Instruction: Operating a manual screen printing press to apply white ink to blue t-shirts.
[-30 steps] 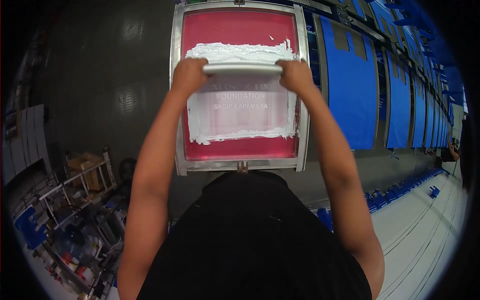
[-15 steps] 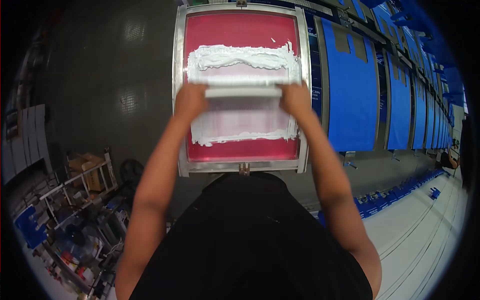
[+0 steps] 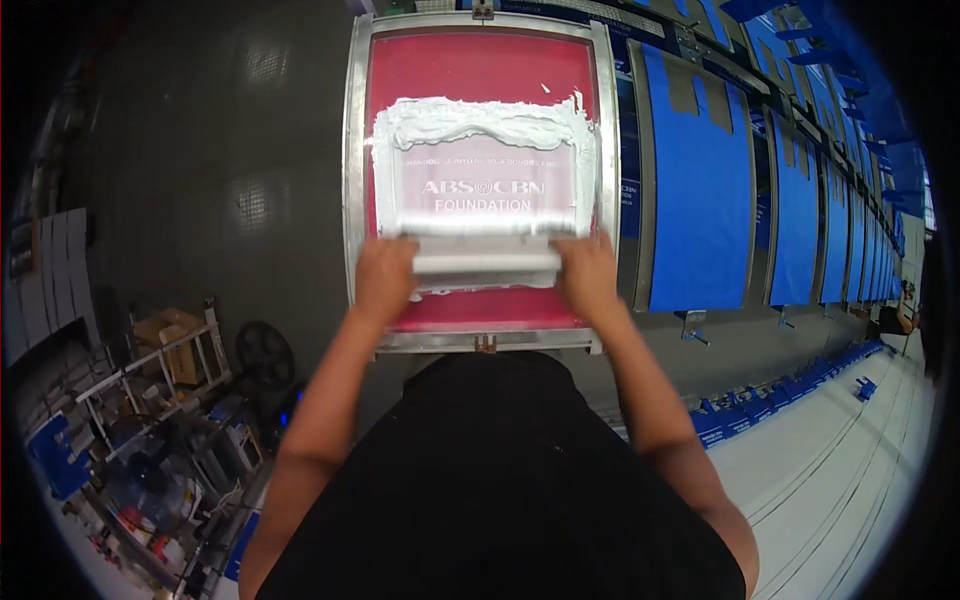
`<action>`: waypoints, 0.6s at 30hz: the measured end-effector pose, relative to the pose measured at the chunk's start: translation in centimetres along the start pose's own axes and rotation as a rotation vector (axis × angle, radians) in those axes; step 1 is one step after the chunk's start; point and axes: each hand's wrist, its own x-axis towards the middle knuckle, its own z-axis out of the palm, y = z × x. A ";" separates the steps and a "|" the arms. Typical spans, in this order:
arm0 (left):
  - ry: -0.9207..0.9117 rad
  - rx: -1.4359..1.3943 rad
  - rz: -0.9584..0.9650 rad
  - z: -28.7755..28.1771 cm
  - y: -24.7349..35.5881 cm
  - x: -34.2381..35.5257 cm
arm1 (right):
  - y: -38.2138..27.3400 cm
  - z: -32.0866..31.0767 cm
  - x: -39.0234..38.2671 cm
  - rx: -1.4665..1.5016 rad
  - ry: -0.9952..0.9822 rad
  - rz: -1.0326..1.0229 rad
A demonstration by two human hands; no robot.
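Both hands are closed on a squeegee point(image 3: 487, 262) that lies flat across a red printing screen point(image 3: 480, 90) in a metal frame point(image 3: 353, 190): the left hand point(image 3: 385, 278) has its grip wrapped round the left end and the right hand point(image 3: 588, 275) round the right end, fingers curled over the top, and the blade sits near the frame's near edge. White ink point(image 3: 480, 122) is piled in a thick ridge toward the far edge and runs down both sides of a pale lettered patch in the middle. The likeliest trouble from here is uneven pressure: if one hand bears down harder than the other, the blade could tilt and leave streaks or a thin patch. With so little mesh left between blade and near edge, ink could also be pushed onto the frame or over it. A slip of either grip might smear the pale patch. To the right, a long row of blue cloth panels point(image 3: 700, 190) lies on the bench point(image 3: 830, 470), close beside the frame's right edge, so drips could reach the nearest one. To the lower left stands a cluttered rack point(image 3: 150, 400) with a dark fan point(image 3: 264, 355) beside it, well apart. The person's own dark shirt point(image 3: 490, 480) hides whatever lies directly below the frame's near edge.
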 end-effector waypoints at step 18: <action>-0.512 -0.480 -0.580 -3.8 5.6 -5.9 | 4.0 -6.5 22.9 -0.015 -0.317 0.072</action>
